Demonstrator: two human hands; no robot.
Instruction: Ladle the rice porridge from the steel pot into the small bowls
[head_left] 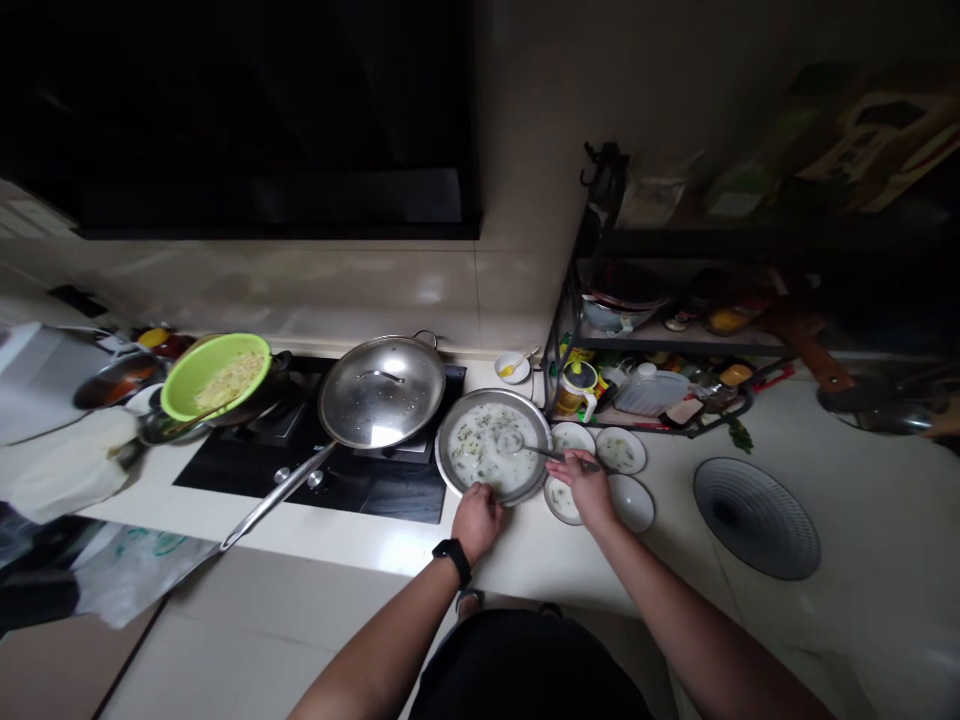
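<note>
Left hand [477,522] closed on the near rim of a steel basin [448,450], holding it. Right hand [587,488] pinches the handle of a metal spoon [510,442], whose bowl sits in milky soup [480,470] inside the basin. Basin rests on a white counter [525,560], just right of a black hob [397,495]. Small white plates [621,450] lie around the right hand.

No words or numbers can be read anywhere: the green print on the plastic bag [142,570] is too blurred, and the labels on the yellow jug [574,392], the bottles on the shelf [727,320] and the packets [581,358] are too small to make out
</note>
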